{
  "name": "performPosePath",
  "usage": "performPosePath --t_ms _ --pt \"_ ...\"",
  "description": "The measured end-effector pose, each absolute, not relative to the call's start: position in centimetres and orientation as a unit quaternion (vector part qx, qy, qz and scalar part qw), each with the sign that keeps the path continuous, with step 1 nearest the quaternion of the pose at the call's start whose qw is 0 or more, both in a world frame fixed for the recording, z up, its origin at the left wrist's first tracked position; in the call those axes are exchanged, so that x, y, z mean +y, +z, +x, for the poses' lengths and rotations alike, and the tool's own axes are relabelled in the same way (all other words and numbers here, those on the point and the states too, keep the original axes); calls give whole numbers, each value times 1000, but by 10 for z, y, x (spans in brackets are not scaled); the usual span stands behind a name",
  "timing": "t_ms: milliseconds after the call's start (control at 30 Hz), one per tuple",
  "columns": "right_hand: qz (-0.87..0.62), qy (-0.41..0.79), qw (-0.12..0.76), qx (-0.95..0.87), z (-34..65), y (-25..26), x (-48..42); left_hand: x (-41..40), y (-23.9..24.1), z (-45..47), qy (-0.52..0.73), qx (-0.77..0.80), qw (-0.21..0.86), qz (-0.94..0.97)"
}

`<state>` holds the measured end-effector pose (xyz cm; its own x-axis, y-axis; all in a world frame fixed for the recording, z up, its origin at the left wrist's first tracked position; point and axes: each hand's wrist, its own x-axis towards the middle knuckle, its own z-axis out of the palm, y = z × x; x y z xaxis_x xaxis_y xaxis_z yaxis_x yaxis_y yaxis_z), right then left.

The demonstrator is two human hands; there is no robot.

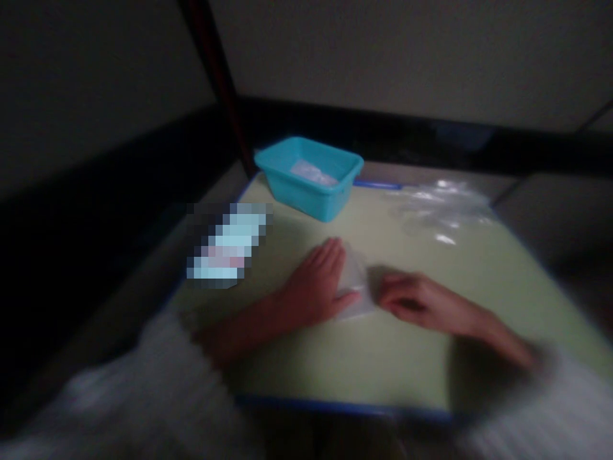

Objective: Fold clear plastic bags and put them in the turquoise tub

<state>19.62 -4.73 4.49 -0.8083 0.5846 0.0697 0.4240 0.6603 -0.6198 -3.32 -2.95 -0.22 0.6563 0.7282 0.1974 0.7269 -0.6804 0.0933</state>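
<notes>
My left hand (313,281) lies flat on a small clear plastic bag (354,291) in the middle of the table, fingers stretched out and thumb apart. Part of the bag is hidden beneath the palm. Just right of the bag's edge, my right hand (414,299) is closed, its fingers curled in toward the thumb. Whatever it may hold is too blurred and hidden to make out.
A turquoise plastic basket (299,191) stands at the table's far left, with a whitish crumpled item (313,172) inside. Behind it to the right lies a blue stick-like object (378,185). Several clear plastic bags (443,204) are heaped far right. A pixelated object (230,243) rests at the left edge.
</notes>
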Motion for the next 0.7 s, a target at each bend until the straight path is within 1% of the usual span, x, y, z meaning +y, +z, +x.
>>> performPosePath --t_ms 267,467,567,700 --pt "-281 257 122 -917 197 45 -47 -24 -9 -35 103 378 11 920" --pt "-259 197 136 -936 200 45 -48 -17 -12 -31 118 367 15 923" --pt "-254 180 118 -943 201 46 -47 -15 -11 -29 112 376 17 920" --pt "-238 191 96 -947 203 48 -48 -15 -9 -26 110 385 17 916"
